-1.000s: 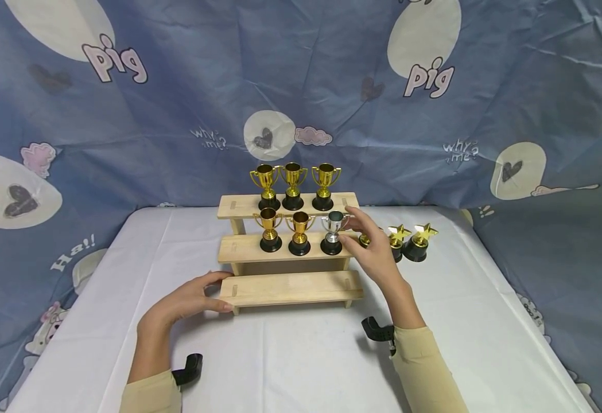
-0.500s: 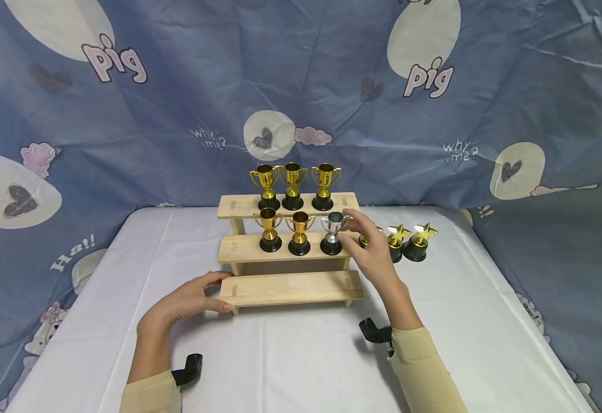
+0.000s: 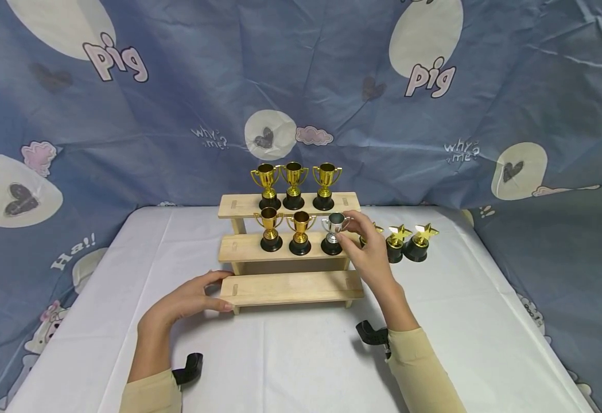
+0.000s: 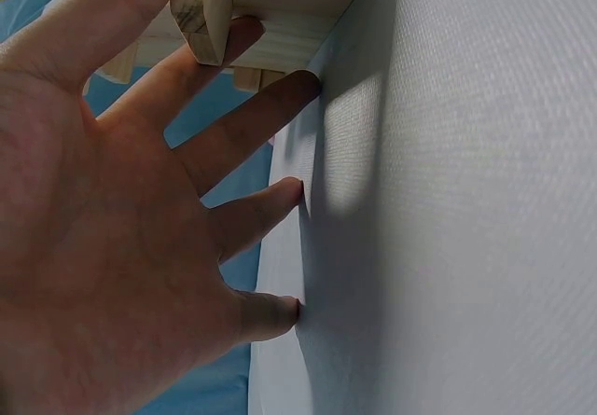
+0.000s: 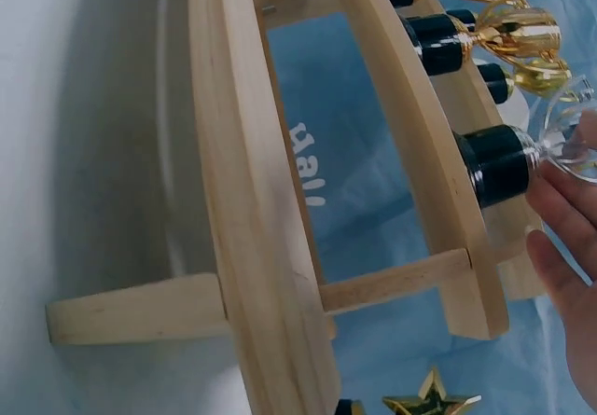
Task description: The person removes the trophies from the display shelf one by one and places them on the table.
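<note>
A three-step wooden shelf stands on the white table. My left hand touches the left end of its lowest step, fingers spread and fairly straight in the left wrist view. A small silver trophy cup with a black base stands upright toward the right of the middle step. My right hand pinches its right-hand side between thumb and fingers. To its left on that step are two orange-gold trophy cups. Several brighter gold cups line the top step.
Gold star trophies with black bases stand on the table right of the shelf, one partly behind my right hand. A blue printed cloth hangs behind the table.
My right hand has shifted slightly to the left, its fingertips closer in on the silver trophy cup. The left hand and shelf stay in place.
</note>
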The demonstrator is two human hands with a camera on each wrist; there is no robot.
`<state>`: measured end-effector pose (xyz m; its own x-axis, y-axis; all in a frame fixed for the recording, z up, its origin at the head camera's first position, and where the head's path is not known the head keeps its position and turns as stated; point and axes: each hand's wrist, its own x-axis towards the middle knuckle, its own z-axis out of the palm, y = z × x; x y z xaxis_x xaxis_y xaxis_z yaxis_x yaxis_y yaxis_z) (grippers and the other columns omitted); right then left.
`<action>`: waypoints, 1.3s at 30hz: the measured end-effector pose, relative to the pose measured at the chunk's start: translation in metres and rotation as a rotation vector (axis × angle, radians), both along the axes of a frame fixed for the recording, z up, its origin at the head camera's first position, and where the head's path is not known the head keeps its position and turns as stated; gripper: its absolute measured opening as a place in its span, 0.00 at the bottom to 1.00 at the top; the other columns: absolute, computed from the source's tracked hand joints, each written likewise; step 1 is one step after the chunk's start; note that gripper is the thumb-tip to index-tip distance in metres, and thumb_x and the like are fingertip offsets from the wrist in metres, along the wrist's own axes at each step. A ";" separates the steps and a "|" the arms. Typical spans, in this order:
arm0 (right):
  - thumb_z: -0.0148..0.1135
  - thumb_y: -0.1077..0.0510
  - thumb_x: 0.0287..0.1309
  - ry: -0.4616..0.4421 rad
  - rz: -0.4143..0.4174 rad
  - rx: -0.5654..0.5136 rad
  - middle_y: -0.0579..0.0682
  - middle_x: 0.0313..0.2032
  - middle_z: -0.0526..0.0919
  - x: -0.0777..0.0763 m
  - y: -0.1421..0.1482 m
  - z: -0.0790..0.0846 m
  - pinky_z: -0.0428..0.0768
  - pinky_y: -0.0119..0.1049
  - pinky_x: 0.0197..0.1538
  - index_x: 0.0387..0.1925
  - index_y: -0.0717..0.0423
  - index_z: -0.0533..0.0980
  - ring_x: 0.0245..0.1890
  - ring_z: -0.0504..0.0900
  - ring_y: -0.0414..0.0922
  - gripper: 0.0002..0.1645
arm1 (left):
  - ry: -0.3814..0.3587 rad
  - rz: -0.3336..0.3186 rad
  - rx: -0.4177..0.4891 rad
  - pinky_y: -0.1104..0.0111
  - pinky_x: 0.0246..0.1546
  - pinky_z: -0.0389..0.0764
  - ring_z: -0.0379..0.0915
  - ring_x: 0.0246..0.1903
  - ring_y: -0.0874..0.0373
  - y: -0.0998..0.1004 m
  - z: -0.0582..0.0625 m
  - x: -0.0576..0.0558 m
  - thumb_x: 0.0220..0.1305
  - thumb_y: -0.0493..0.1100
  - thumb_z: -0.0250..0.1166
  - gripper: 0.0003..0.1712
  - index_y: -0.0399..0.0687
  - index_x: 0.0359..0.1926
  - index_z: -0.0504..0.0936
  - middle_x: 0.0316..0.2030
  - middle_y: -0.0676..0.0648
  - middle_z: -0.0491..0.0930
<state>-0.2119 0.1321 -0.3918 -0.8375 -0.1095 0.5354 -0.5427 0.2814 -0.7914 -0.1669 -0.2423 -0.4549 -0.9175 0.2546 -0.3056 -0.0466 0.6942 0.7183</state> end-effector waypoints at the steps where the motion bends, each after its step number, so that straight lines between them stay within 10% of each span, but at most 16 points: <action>1: 0.66 0.70 0.58 0.006 -0.004 -0.008 0.65 0.43 0.84 0.000 -0.001 0.000 0.80 0.54 0.55 0.59 0.64 0.72 0.49 0.83 0.59 0.27 | 0.004 -0.002 -0.001 0.36 0.66 0.61 0.53 0.73 0.33 0.000 0.000 0.000 0.48 0.57 0.77 0.50 0.50 0.71 0.68 0.72 0.36 0.63; 22: 0.66 0.73 0.56 0.095 -0.041 -0.050 0.64 0.36 0.83 0.004 -0.011 0.000 0.75 0.44 0.59 0.56 0.69 0.71 0.44 0.83 0.57 0.25 | 0.002 -0.009 0.001 0.36 0.66 0.62 0.53 0.73 0.33 -0.001 0.001 0.000 0.50 0.58 0.76 0.50 0.50 0.72 0.67 0.72 0.36 0.64; 34: 0.66 0.73 0.56 0.093 -0.060 -0.043 0.63 0.39 0.83 0.006 -0.008 0.004 0.75 0.57 0.58 0.57 0.67 0.73 0.47 0.83 0.58 0.25 | 0.004 -0.006 0.006 0.36 0.66 0.61 0.53 0.73 0.34 -0.002 -0.001 -0.001 0.49 0.58 0.76 0.50 0.50 0.71 0.67 0.72 0.36 0.64; 39: 0.65 0.74 0.56 0.102 -0.067 -0.049 0.65 0.39 0.83 0.006 -0.002 0.007 0.77 0.45 0.59 0.56 0.70 0.73 0.46 0.82 0.51 0.24 | 0.000 -0.014 0.011 0.36 0.66 0.61 0.53 0.73 0.33 -0.001 0.000 -0.001 0.50 0.57 0.76 0.50 0.49 0.72 0.67 0.72 0.35 0.63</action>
<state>-0.2064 0.1302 -0.3849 -0.7828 -0.0271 0.6217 -0.6026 0.2824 -0.7464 -0.1675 -0.2434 -0.4544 -0.9141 0.2704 -0.3023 -0.0369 0.6868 0.7259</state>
